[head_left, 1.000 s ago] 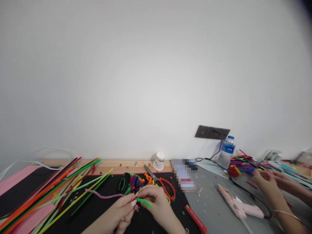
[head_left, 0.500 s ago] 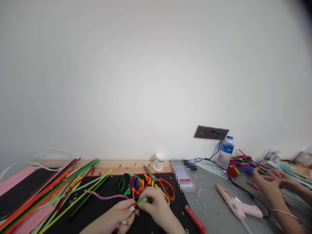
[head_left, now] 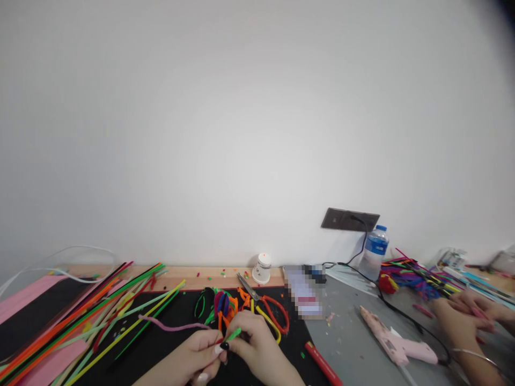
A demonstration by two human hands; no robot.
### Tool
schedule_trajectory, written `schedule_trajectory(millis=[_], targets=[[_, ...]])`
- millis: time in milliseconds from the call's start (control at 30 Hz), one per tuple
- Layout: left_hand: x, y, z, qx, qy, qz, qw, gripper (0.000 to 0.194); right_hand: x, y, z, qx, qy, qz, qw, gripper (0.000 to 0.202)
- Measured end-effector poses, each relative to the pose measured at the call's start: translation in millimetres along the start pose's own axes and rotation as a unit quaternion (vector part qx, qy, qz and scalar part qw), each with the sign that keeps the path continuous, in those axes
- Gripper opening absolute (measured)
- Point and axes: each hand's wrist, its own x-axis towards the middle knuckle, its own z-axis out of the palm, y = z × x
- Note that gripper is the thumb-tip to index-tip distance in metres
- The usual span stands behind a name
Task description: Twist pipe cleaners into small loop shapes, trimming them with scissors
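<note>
Low in the middle, over the black mat, my left hand (head_left: 195, 356) and my right hand (head_left: 257, 348) meet fingertip to fingertip, both closed in a pinch. A short green pipe cleaner (head_left: 233, 334) sticks out at my right fingertips, with a bit of red beside it at my left fingers; the rest is hidden. A mauve pipe cleaner (head_left: 173, 326) runs left from just behind my left hand; whether it is held I cannot tell. Right behind my hands lie bent orange, purple and green pipe cleaners (head_left: 225, 305) and scissors with red handles (head_left: 276, 316).
Many straight pipe cleaners (head_left: 100, 316) lie at left. A white paper cup (head_left: 262, 269) stands upside down by the wall. At right are a red tube-like object (head_left: 323, 364), a pink glue gun (head_left: 396, 343), a water bottle (head_left: 374, 253) and another person's hands (head_left: 462, 316).
My hands stay together in nearly the same place, the fingers shifting slightly around the green piece. The other person's hands have moved right and toward the near edge.
</note>
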Motion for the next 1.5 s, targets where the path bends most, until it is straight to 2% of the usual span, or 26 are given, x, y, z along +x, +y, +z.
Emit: schedule_trajectory(millis=[200,300,433,500,600,700,767,900,1033,1133,1333,1500], targets=[[6.3,-6.4,-2.6,0.057,0.006,0.005,0.998,0.04,-2.0,5.8,3.5,-0.017,0.022,0.033,0.999,0.018],[9.7,-9.2,-4.0,0.105,0.013,0.032,0.994,0.043,-2.2,9.7,5.7,0.037,0.016,0.066,0.997,0.023],[7.9,-1.6,2.9,0.18,0.043,0.049,0.982,0.04,-0.7,16.3,10.3,0.136,-0.002,0.122,0.983,0.022],[4.2,4.4,8.5,0.237,0.071,0.08,0.966,0.034,-0.1,19.5,13.5,0.171,0.005,0.14,0.975,0.021],[-1.5,9.8,14.8,0.344,0.119,0.119,0.924,0.031,0.3,22.5,17.8,0.204,0.018,0.166,0.965,0.02],[-3.1,9.5,15.9,0.409,0.137,0.142,0.891,0.033,0.9,23.5,19.3,0.223,0.026,0.184,0.957,0.023],[-1.4,7.7,14.4,0.404,0.134,0.15,0.892,0.033,1.9,24.0,18.3,0.238,0.02,0.188,0.953,0.027],[3.4,6.7,10.2,0.333,0.143,0.157,0.919,0.033,4.8,26.5,12.6,0.294,0.021,0.164,0.942,0.035],[5.2,11.1,6.2,0.265,0.185,0.166,0.932,0.033,6.5,32.1,8.6,0.349,0.078,0.184,0.916,0.031],[5.5,13.8,3.9,0.223,0.212,0.188,0.933,0.031,6.6,36.1,11.3,0.389,0.106,0.191,0.895,0.039],[8.8,9.6,4.1,0.137,0.216,0.181,0.95,0.026,4.0,27.7,26.6,0.352,0.028,0.152,0.923,0.033],[12.4,1.3,3.0,0.11,0.239,0.173,0.949,0.027,3.8,13.9,33.2,0.27,0.048,0.123,0.954,0.018]])
